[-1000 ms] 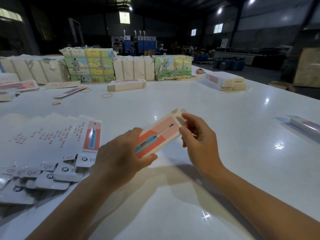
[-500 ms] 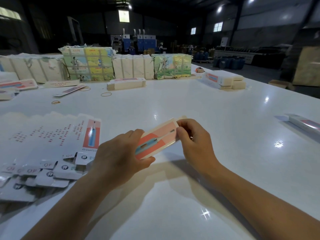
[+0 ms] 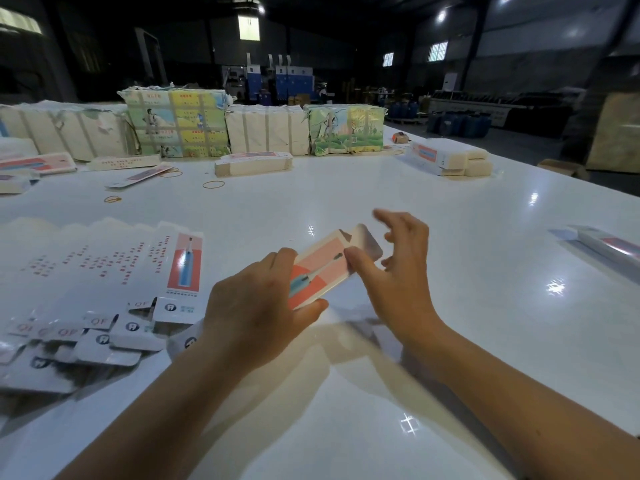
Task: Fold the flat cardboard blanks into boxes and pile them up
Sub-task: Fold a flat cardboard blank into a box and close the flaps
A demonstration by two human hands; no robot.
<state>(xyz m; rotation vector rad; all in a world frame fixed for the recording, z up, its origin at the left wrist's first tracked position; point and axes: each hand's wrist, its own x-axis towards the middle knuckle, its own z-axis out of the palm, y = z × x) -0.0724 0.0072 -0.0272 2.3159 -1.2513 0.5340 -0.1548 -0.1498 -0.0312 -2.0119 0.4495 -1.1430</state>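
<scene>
I log one toothbrush box (image 3: 323, 270), above the white table (image 3: 450, 237): left hand (image 3: 258, 308) closed around its near end, right hand (image 3: 398, 268) thumb on it, fingers spread. One fan of flat blanks (image 3: 104, 271) left; three rubber bands (image 3: 213, 184).

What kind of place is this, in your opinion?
Most likely a packaging workshop inside a large factory hall. A long white table holds fanned-out flat box blanks, strapped bundles of printed stock line its far edge, and blue machines stand in the dim background.
</scene>
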